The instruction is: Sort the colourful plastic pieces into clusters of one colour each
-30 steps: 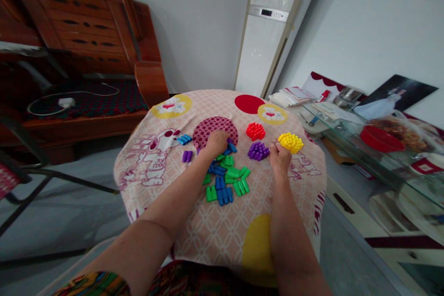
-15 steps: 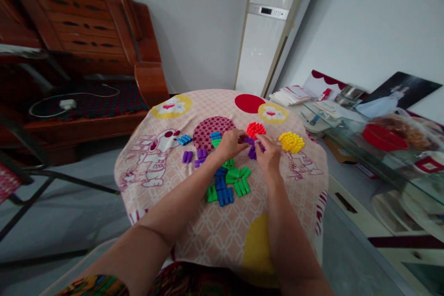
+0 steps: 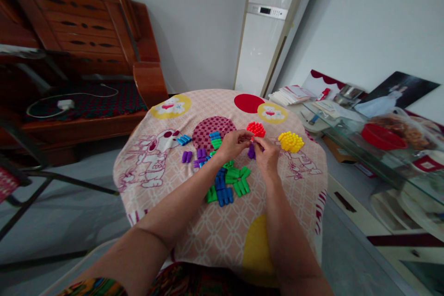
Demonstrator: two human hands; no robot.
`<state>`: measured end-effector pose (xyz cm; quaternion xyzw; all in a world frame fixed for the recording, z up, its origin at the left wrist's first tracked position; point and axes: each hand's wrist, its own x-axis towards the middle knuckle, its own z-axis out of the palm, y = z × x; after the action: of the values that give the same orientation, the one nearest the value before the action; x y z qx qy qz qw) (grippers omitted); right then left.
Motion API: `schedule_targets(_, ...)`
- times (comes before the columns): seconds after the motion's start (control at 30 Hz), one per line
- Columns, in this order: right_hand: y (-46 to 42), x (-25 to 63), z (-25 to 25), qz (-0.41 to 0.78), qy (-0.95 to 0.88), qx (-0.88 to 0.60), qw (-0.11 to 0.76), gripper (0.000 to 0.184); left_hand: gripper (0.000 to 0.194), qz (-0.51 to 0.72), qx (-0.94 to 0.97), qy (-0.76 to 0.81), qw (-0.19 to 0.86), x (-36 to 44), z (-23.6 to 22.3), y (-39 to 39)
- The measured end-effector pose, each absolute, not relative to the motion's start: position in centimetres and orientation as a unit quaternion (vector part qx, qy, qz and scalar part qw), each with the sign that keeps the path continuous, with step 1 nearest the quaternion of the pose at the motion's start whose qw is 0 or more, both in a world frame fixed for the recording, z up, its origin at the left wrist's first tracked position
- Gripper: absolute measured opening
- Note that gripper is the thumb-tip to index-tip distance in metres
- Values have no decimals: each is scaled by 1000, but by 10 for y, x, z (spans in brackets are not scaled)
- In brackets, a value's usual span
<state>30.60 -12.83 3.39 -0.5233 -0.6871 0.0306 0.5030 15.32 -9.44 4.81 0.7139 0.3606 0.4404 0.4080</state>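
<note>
My left hand and my right hand meet over the middle of a round table covered by a pink cartoon cloth. Both are closed, fingertips pinched together around a purple block cluster that shows between them. Just beyond the hands sit a red block cluster and a yellow block cluster. Below the hands lies a loose heap of green and blue blocks. Small purple blocks and a blue block lie to the left.
A dark wooden bench with a white cable stands at the left. A tall white appliance is behind the table. To the right, a glass-topped table carries papers, a red bowl and dishes. A black metal frame is at far left.
My left hand left the far side of the block heap and came right. My right hand left the yellow cluster and came left. Both now meet at the purple cluster.
</note>
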Motion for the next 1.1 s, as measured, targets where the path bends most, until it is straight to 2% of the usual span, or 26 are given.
schedule_targets(0.17,-126,312,32,34,-691,-533,486,26,35,397,740,418,347,151,46,-91)
schedule_targets(0.33,-124,314,29,29,-726,-520,449,27,38,396,737,412,359,150,42,-88)
schedule_targets(0.53,-123,303,26,-13,-753,-528,392,19,31,405,728,405,376,151,40,-88)
schedule_targets(0.63,-124,304,28,-8,-735,-530,423,15,30,406,717,410,391,150,40,-89)
schedule_targets(0.8,-121,325,30,18,-591,-584,556,19,37,395,719,442,363,146,40,-89)
schedule_targets(0.87,-117,336,28,19,-537,-610,582,21,40,370,729,450,359,146,38,-89)
schedule_targets(1.1,-101,350,18,5,-509,-666,545,19,52,272,770,467,339,153,30,-91)
